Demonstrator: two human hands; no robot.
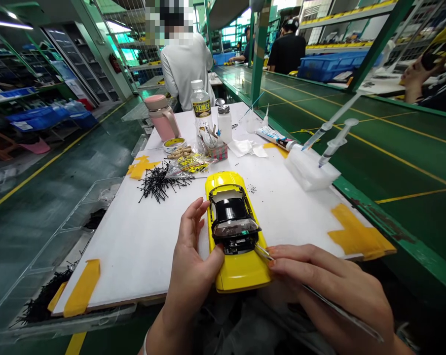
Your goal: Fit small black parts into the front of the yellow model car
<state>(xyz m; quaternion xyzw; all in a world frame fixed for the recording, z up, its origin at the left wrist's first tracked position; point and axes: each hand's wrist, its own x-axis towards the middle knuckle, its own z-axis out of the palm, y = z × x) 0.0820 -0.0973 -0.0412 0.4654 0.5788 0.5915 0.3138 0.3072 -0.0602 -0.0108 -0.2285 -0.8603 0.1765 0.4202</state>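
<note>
Steadying a yellow model car [235, 231], nose toward six o'clock, on the counter [141, 246].
Left hand [195, 256] clasps its side; right hand [330, 291] pinches tweezers [264, 253], tips at its windscreen base.

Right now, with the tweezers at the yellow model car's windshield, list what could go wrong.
1. The tweezers in the right hand could slip and scratch the yellow model car.
2. The car overhangs the white board's near edge; if the left hand loosens, it might drop.
3. A sleeve could scatter the pile of black pins.
</note>
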